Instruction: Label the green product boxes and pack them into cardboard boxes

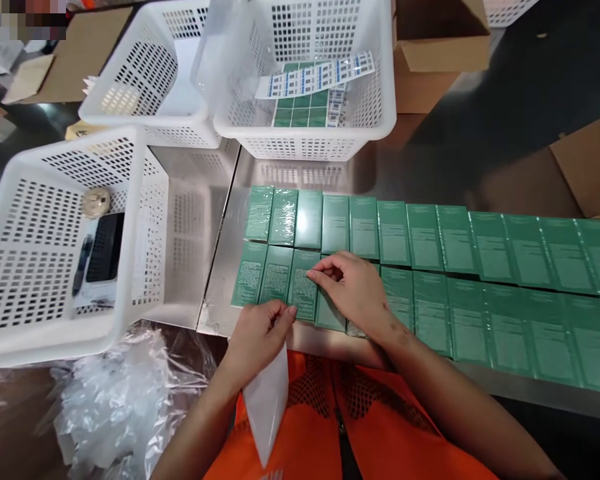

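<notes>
Green shrink-wrapped boxes [393,230] lie side by side in two long rows on the metal table. My left hand [257,337] is closed at the near edge of the front row, thumb against the fingers. From it a white paper sheet [267,407] hangs down in front of the orange vest [310,447]. My right hand [353,287] is over the front row, its thumb and forefinger pinched together at the upper right of the third box [303,287] from the left. Whatever is between those fingertips is too small to make out.
A white basket [305,133] behind the rows holds green boxes and label strips [320,77]. Another basket [145,260] at left contains a phone [106,247], a pen and a tape roll. Cardboard boxes [440,57] stand behind; clear plastic wrap [120,393] lies lower left.
</notes>
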The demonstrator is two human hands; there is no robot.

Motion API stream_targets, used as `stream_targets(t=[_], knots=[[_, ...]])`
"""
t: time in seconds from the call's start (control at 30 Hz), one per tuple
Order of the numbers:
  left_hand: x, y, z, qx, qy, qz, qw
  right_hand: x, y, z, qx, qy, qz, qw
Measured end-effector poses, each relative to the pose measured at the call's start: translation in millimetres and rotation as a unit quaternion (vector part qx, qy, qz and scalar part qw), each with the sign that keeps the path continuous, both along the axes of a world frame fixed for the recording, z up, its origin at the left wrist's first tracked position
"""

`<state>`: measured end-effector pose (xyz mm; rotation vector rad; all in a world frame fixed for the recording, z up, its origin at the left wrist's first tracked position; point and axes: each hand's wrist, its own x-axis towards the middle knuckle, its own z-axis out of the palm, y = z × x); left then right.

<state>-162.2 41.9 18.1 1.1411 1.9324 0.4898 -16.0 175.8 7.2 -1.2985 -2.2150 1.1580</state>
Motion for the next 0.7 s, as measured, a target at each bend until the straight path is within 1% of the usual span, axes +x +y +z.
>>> stream_targets(t=[0.23,0.57,0.63,0.7], knots=[[-0.2,1.9,-0.6,-0.017,0.003,0.007,1.000,-1.3,-3.1,-2.8,0.014,-0.052,-0.004,0.999],[0.8,9.1,3.0,-0.036,0.007,0.004,0.999,-0.4,-3.9,-8.7,0.032,-0.057,-0.004,0.998],[2.2,10.6,3.7,-0.047,0.025,-0.004,0.999,-1.1,-5.0,-8.8,0.038,-0.062,-0.003,0.997],[4.4,12.4,5.2,-0.064,0.062,-0.022,0.996,-2.4,-6.0,-8.7,0.040,-0.067,-0.003,0.997]])
